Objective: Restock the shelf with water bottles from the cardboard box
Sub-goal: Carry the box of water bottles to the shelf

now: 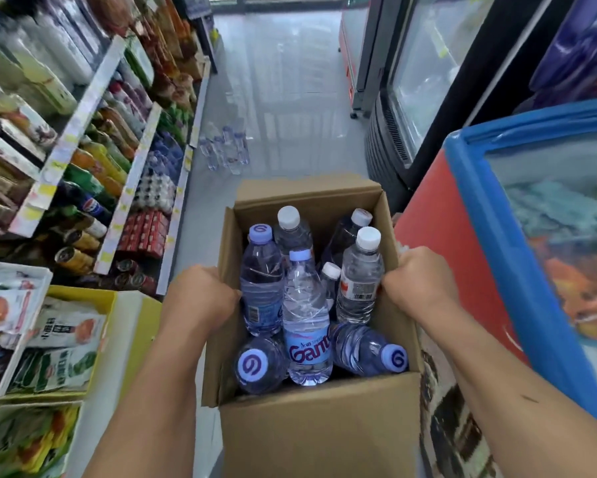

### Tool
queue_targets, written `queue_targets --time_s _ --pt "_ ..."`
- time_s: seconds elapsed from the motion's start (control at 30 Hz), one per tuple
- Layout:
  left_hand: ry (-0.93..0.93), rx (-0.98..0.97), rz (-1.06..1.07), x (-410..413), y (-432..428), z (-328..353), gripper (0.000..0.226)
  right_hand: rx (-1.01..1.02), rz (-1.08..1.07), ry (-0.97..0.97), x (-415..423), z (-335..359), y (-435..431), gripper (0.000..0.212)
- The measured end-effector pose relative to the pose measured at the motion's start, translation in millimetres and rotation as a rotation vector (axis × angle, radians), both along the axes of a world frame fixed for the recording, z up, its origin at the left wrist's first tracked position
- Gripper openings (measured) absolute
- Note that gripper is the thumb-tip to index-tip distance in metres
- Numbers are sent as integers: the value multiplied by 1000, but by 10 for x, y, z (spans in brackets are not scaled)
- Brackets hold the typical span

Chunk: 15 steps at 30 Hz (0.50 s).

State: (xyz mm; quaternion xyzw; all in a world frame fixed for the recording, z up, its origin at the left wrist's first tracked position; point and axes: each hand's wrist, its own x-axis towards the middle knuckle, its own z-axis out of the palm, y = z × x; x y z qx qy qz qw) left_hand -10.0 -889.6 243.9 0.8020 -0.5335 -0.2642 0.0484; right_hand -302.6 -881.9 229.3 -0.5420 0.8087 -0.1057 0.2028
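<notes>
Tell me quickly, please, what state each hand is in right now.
Left hand: closed, gripping the left wall of the cardboard box.
Right hand: closed, gripping the box's right wall.

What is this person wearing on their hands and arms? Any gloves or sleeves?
Nothing that shows. The left hand and right hand have no gloves, and no ring, watch or bracelet can be seen. Both forearms are bare as far as the picture reaches, with no sleeve in view. The right forearm carries one thin dark streak.
</notes>
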Motion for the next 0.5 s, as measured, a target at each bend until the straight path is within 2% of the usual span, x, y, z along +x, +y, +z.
queue_targets --time_s 0.23,0.4,0.5 --pt "-16 -4 36 -120 -1113 30 36 -11 72 -7 -145 91 -1289 17" --pt "3 6 17 -141 -1974 -107 27 13 54 33 -159 1 -2141 26" --pt "32 16 34 -151 -2492 -159 20 28 37 53 -159 -55 -2661 23"
